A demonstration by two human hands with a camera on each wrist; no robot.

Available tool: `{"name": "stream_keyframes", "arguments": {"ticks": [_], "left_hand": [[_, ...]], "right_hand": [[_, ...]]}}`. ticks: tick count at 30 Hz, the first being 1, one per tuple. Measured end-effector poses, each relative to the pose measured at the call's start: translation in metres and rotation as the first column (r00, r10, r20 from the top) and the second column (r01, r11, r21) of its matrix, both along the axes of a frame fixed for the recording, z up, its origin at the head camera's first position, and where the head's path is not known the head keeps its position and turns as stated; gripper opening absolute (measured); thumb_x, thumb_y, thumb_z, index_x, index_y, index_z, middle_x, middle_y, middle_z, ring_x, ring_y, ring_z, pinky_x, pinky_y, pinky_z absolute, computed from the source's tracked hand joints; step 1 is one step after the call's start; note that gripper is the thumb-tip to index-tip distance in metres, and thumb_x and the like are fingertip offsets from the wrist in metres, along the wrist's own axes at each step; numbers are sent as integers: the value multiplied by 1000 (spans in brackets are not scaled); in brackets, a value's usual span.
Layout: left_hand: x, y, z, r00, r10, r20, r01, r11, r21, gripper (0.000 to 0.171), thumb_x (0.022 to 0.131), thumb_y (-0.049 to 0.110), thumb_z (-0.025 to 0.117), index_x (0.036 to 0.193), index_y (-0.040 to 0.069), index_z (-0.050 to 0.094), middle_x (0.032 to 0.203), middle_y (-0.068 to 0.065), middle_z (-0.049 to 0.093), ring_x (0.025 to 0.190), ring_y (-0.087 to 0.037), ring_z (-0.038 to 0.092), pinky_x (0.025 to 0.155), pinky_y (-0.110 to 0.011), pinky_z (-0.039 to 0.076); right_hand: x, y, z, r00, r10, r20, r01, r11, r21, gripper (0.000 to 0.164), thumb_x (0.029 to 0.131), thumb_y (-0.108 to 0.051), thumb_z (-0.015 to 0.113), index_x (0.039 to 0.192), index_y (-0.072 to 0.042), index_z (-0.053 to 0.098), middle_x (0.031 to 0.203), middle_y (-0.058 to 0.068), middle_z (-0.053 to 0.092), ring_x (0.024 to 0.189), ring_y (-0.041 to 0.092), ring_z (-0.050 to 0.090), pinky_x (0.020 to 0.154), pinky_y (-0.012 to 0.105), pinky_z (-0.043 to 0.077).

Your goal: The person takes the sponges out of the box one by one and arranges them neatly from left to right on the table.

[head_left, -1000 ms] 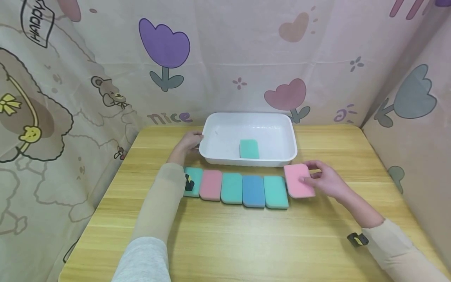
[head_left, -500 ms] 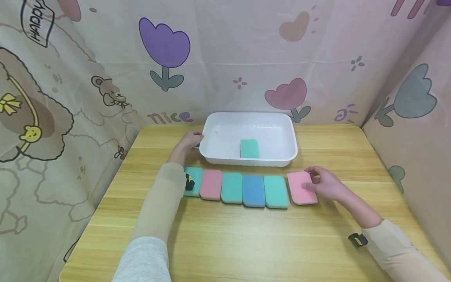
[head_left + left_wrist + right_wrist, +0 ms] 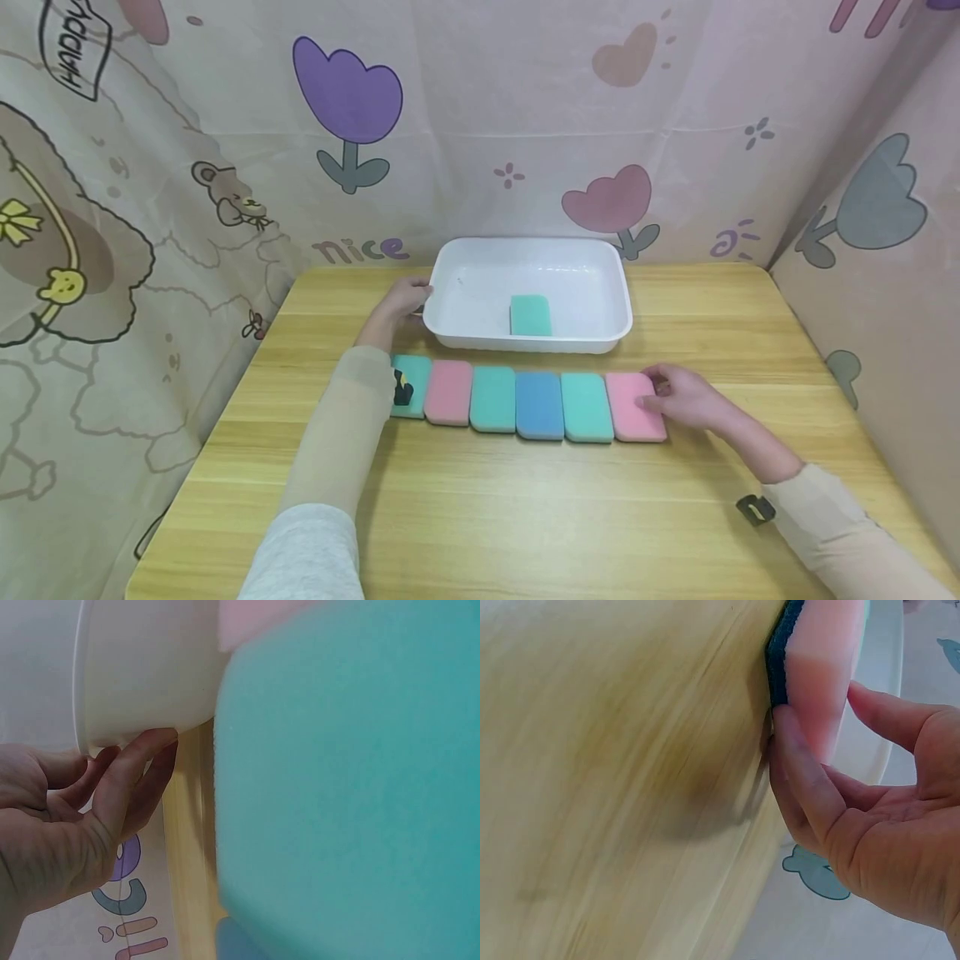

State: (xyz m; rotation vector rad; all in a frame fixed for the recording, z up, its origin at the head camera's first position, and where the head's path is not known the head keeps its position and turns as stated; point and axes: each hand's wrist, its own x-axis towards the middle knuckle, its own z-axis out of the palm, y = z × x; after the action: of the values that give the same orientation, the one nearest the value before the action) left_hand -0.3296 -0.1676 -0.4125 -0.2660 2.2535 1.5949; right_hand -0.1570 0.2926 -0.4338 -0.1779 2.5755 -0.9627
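Note:
My right hand [image 3: 686, 397] pinches the right edge of a pink sponge [image 3: 626, 410], which lies flat at the right end of a row. In the right wrist view the thumb is at the pink foam [image 3: 821, 675] and fingertips touch its dark scouring layer [image 3: 778, 664]. Left of it run a light teal sponge [image 3: 587, 408], a blue sponge [image 3: 538, 407], a teal sponge [image 3: 492, 400], a darker pink sponge [image 3: 448, 393] and another teal sponge [image 3: 417, 379], partly covered by the left sleeve. My left hand [image 3: 405, 297] grips the white tray [image 3: 480, 287] by its left rim.
One teal sponge [image 3: 530, 315] lies inside the tray near its front wall. The wooden table [image 3: 525, 517] extends in front of the row. A printed curtain [image 3: 480, 125] hangs behind the table and along both sides.
My right hand has lowered the pink sponge, straightened it and slid it left against the light teal sponge at the row's end. The left hand stays on the tray rim.

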Motion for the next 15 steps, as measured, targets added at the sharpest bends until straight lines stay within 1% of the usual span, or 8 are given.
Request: {"name": "stream_keyframes", "arguments": {"ticks": [9,12,15], "left_hand": [[1,-1,0,1000,2,2,-3,1000,9,49,112,19,44,158,2,39,146,-22,53,126,-36,57,101,-45,57],[0,-1,0,1000,2,4,-2,1000,8,50,112,19,45,158,2,39,146,-22,53,126,-36,57,100,-45,58],[0,0,0,1000,2,4,-2,1000,6,51,112,20,45,159,2,38,146,-22,53,126,-37,58,99,-45,58]], "right_hand": [[0,-1,-1,1000,-13,9,13,1000,-9,68,98,-23,71,144,18,43,137,37,54,122,50,58,100,56,55],[0,1,2,1000,-12,-10,11,1000,-26,68,99,-24,69,146,17,42,139,37,53,123,52,58,100,57,55],[-3,3,8,998,-21,-59,19,999,-42,69,101,-26,66,149,15,38,144,38,49,126,54,56,101,58,55]]}}
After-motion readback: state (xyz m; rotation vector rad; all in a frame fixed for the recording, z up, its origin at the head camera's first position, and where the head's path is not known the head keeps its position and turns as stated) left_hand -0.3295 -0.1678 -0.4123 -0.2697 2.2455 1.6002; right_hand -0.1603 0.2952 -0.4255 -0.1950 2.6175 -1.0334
